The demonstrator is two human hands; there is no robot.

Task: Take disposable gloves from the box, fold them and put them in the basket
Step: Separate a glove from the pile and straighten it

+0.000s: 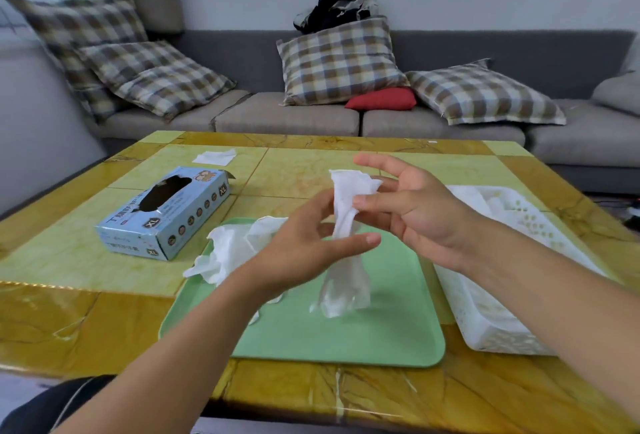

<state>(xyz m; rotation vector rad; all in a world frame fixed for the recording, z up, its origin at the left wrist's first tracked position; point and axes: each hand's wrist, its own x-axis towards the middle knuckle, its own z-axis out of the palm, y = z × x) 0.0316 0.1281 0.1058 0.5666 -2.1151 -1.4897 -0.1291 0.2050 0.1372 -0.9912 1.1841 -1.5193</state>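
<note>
The flat green plastic tray [346, 336] lies on the yellow marble-patterned table [86, 323]. Left of the tray and further back lies the blue cardboard glove box [166, 215]; right of it, touching, the white perforated plastic basket [512, 323]. Crumpled clear gloves [228, 250] lie on the tray's far left corner.

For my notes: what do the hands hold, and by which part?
Both hands pinch one glove near its upper end; the rest hangs down.

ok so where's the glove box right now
In the head view the blue glove box lies on the table's left side, opening up, just left of the green tray and the crumpled gloves on it.
</note>
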